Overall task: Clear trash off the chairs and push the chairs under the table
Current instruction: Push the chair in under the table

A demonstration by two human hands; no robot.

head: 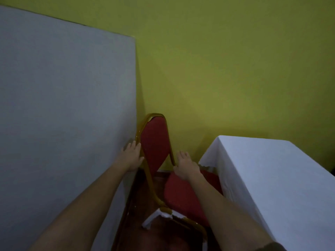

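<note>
Between two white-clothed tables (272, 178), your left hand (131, 156) and right hand (184, 167) grip the red chair (154, 147) back's gold edges; its seat sits partly under the right table.

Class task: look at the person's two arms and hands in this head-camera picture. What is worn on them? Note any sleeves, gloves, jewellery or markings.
Both forearms are bare, and so are the left hand and the right hand: no gloves, rings, watch or markings show. The only clothing visible is the edge of a dark olive-brown sleeve on the right arm, at the bottom of the picture. The dim light may hide small details.
</note>
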